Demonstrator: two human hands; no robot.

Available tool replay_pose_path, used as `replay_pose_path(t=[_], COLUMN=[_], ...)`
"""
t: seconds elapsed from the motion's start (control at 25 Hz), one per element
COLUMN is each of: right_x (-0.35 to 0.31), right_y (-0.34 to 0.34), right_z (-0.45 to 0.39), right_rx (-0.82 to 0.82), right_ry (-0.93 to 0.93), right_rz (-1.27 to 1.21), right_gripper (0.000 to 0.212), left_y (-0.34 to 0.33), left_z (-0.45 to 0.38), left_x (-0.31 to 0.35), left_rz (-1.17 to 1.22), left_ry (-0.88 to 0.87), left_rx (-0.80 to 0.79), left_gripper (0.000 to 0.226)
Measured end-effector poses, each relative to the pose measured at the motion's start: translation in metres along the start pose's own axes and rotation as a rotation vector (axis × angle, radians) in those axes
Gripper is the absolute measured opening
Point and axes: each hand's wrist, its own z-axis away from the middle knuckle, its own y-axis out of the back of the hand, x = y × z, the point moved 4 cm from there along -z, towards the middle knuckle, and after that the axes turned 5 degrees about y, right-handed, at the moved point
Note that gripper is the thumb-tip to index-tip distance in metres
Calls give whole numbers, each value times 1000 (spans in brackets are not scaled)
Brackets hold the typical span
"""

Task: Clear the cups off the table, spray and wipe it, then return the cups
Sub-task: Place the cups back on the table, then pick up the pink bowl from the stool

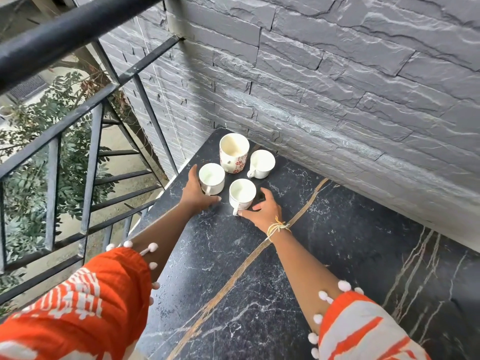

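Note:
Several cups stand in the far left corner of a black marble table [285,268]. A tall mug with a red pattern [233,156] is at the back, and a small white cup [261,163] sits to its right. My left hand [196,192] wraps around the left white cup [211,178], thumb along its far side and fingers under its handle. My right hand [262,210] is curled around the front white cup [242,194], thumb by the handle. Both cups rest on the table.
A grey stone wall [337,87] runs along the table's far and right side. A black metal railing [85,131] borders the left, with plants and ground below. A gold vein crosses the marble.

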Motion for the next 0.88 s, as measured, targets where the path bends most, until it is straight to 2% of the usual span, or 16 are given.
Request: replay_pose_path(t=[0.12, 0.24, 0.36, 0.48, 0.6, 0.88], right_x=[12, 13, 13, 16, 21, 38], right_y=[-3, -8, -19, -28, -27, -9], right_z=[13, 36, 67, 106, 150, 265], right_rx=[6, -42, -74, -136, -192, -255], right_ry=[-59, -69, -51, 11, 83, 157], right_rz=[51, 138, 202, 274, 302, 377], right_gripper=[90, 84, 88, 86, 81, 57], left_y=[-3, -4, -8, -16, -26, -37], left_z=[14, 33, 59, 95, 143, 277], left_x=[-19, -33, -39, -45, -62, -104], left_rz=[96, 39, 9, -76, -142, -218], left_ry=[73, 106, 153, 174, 209, 160], left_rx=[44, 90, 117, 63, 0, 52], left_gripper=[122, 118, 113, 102, 88, 68])
